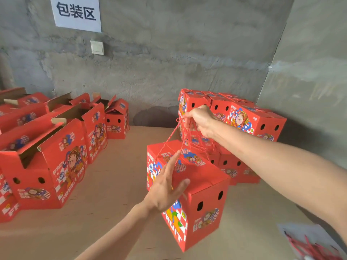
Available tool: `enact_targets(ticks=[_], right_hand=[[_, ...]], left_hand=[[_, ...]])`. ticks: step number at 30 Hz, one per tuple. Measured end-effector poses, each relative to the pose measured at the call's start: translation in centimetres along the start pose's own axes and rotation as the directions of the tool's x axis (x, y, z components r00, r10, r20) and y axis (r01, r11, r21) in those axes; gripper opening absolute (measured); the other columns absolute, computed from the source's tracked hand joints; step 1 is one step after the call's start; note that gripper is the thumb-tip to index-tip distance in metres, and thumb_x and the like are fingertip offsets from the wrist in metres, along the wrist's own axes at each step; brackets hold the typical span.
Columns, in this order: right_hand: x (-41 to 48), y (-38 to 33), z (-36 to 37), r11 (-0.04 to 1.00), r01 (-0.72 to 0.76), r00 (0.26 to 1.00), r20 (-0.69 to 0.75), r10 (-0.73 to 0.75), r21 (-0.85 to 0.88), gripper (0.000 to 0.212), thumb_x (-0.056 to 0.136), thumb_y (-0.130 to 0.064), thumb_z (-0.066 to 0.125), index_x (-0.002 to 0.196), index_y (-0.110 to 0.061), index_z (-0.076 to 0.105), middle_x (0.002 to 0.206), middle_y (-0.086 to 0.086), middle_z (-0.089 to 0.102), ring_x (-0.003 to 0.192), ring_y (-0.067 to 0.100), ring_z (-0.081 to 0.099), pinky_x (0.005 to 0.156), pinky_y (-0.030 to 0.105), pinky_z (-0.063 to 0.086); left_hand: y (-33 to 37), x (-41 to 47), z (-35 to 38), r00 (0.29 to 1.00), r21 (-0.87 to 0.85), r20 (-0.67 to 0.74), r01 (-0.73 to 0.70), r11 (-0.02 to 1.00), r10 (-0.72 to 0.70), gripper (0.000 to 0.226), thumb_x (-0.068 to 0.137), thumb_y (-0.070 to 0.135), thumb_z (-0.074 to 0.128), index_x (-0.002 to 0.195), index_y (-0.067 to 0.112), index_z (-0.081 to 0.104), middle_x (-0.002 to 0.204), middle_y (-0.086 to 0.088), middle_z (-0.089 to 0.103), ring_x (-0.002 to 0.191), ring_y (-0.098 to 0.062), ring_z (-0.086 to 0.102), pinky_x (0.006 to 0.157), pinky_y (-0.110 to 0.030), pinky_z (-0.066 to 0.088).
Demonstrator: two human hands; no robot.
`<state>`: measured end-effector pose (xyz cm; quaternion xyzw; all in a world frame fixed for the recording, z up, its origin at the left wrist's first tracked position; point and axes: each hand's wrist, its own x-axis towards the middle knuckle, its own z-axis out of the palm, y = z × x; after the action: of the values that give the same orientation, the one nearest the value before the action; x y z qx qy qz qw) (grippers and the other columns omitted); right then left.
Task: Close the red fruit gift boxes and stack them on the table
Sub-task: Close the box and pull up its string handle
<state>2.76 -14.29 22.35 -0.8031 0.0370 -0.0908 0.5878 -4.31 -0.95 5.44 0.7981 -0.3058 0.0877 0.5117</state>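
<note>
Where the table [116, 184] runs to the left edge of view, open boxes [47, 166] stand in rows. Their flaps are up and brown insides show, and their red faces are printed with a cartoon figure and "FRESH FRUIT". Above them, on the bare concrete wall, hangs a white sign [77, 13] with three dark characters. A white switch [97, 47] sits lower and to its right.

At centre, my left hand [165, 192] lies flat against the near side of a closed box [199, 184], fingers straight and spread, gripping nothing. That box is tilted, one lower corner pointing down toward me. Whether it touches the table I cannot tell. From its top, loops of red cord [170, 137] run up to my right hand [199, 120], which is clenched around them, arm stretched in from the right.

Directly behind that fist sits the stack [251, 119] of closed boxes, two tiers high, pushed into the corner of the walls. At the lower right edge lies a pale bag [311, 243] with red cords on it, too blurred to read further.
</note>
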Motion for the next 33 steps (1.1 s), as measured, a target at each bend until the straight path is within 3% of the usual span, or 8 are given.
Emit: enact_targets(ticks=[3,9,16,19,24,27,31,33], right_hand=[[1.3,-3.0,-2.5,0.997,0.075,0.991,-0.109,-0.072,0.028,0.025,0.081,0.006,0.051,0.058,-0.004,0.053,0.036,0.001,0.049,0.034,0.014,0.049,0.049,0.024,0.038],[3.4,-6.4,-7.8,0.985,0.169,0.941,-0.302,-0.154,0.024,0.027,0.079,0.004,0.053,0.053,-0.005,0.05,0.034,0.001,0.044,0.031,0.016,0.042,0.047,0.024,0.034],[7.7,-6.0,-13.5,0.978,0.198,0.914,-0.347,-0.21,-0.07,0.023,0.079,-0.001,0.057,0.058,-0.006,0.051,0.048,0.007,0.043,0.041,0.02,0.041,0.051,0.027,0.035],[10.6,-5.0,-15.8,0.968,0.215,0.908,-0.337,-0.247,-0.13,0.029,0.079,-0.002,0.058,0.052,-0.009,0.049,0.046,0.006,0.044,0.041,0.02,0.042,0.049,0.026,0.034],[15.6,-2.6,-20.3,0.958,0.244,0.9,-0.334,-0.281,-0.148,0.035,0.081,-0.002,0.057,0.048,-0.01,0.049,0.041,0.004,0.048,0.045,0.02,0.045,0.054,0.029,0.036],[18.3,0.2,-22.4,0.943,0.205,0.934,-0.235,-0.269,-0.262,0.034,0.085,-0.002,0.055,0.052,-0.008,0.055,0.06,0.014,0.061,0.06,0.025,0.057,0.064,0.034,0.045],[19.3,7.6,-24.7,0.705,0.045,0.977,-0.115,-0.177,-0.708,0.027,0.094,-0.024,0.048,0.093,-0.001,0.061,0.098,0.021,0.063,0.098,0.03,0.059,0.077,0.034,0.047],[17.8,12.5,-24.8,0.462,0.163,0.975,0.071,-0.211,-0.872,0.059,0.091,-0.05,0.047,0.137,-0.014,0.04,0.14,0.015,0.044,0.131,0.029,0.038,0.107,0.041,0.031]], left_hand=[[3.0,3.0,-0.5,0.988,0.081,0.153,-0.039,0.996,0.026,0.063,0.068,0.075,0.056,0.127,0.061,0.037,0.158,0.002,0.007,0.145,-0.007,-0.004,0.113,-0.026,0.011],[6.7,10.3,1.3,0.99,0.231,0.117,-0.106,0.967,0.08,0.074,0.068,0.048,0.079,0.133,0.032,0.049,0.156,-0.008,0.004,0.146,-0.019,-0.011,0.119,-0.042,0.012],[5.5,17.9,5.8,0.992,0.196,0.048,-0.126,0.973,0.118,0.071,0.074,0.034,0.078,0.138,0.023,0.048,0.159,-0.004,-0.003,0.138,0.006,0.01,0.097,-0.002,0.012],[4.4,21.3,8.0,0.991,0.22,0.039,-0.13,0.967,0.124,0.07,0.078,0.035,0.075,0.14,0.027,0.045,0.159,-0.001,-0.008,0.146,-0.009,-0.008,0.106,-0.012,0.008],[2.2,27.0,11.0,0.986,0.521,0.095,-0.168,0.837,0.138,0.068,0.084,0.052,0.061,0.143,0.045,0.029,0.149,0.014,-0.024,0.134,-0.005,-0.035,0.111,-0.036,-0.018],[0.7,29.4,12.9,0.991,0.595,0.137,-0.086,0.799,0.005,0.064,0.092,0.048,0.052,0.145,0.05,0.016,0.155,0.008,-0.022,0.141,-0.015,-0.027,0.115,-0.045,-0.011],[-1.1,30.8,14.7,0.995,0.396,0.074,0.03,0.918,-0.065,0.073,0.097,0.026,0.05,0.147,0.043,-0.001,0.159,0.001,0.009,0.145,-0.019,0.017,0.112,-0.038,0.029],[-1.9,30.5,16.1,0.99,0.282,0.115,0.044,0.959,-0.08,0.085,0.094,0.022,0.055,0.149,0.031,-0.009,0.159,0.0,0.013,0.142,-0.02,0.025,0.105,-0.032,0.034]])
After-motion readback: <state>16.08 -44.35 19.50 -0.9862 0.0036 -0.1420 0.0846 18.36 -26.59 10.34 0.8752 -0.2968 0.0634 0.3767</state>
